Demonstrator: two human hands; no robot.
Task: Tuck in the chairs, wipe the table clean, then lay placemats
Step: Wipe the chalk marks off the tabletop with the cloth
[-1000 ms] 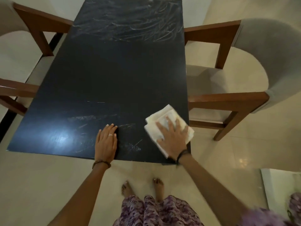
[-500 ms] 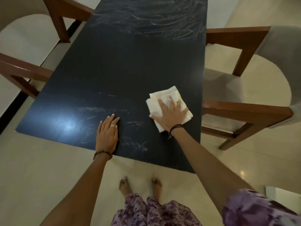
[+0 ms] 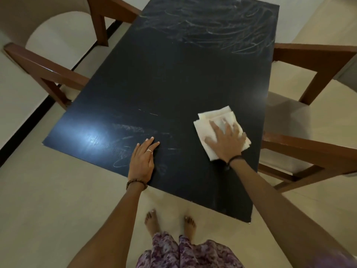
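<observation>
A dark rectangular table [image 3: 173, 78] stretches away from me, with pale streaks at its far end and near my left hand. My right hand [image 3: 226, 144] presses flat on a folded white cloth [image 3: 214, 120] near the table's right edge. My left hand [image 3: 143, 161] lies flat on the near edge, fingers together, holding nothing. One wooden chair [image 3: 316, 147] with a pale seat stands at the right side, its arms reaching the table edge. Another wooden chair [image 3: 48, 66] stands at the left side.
Pale tiled floor [image 3: 48, 200] surrounds the table. My bare feet [image 3: 170, 223] stand just under the near edge. A dark strip [image 3: 25, 124] runs along the floor at the left. No placemats are in view.
My right hand has slid the cloth away from the near right corner, further up the table. My left hand has stayed in place. The view has shifted left.
</observation>
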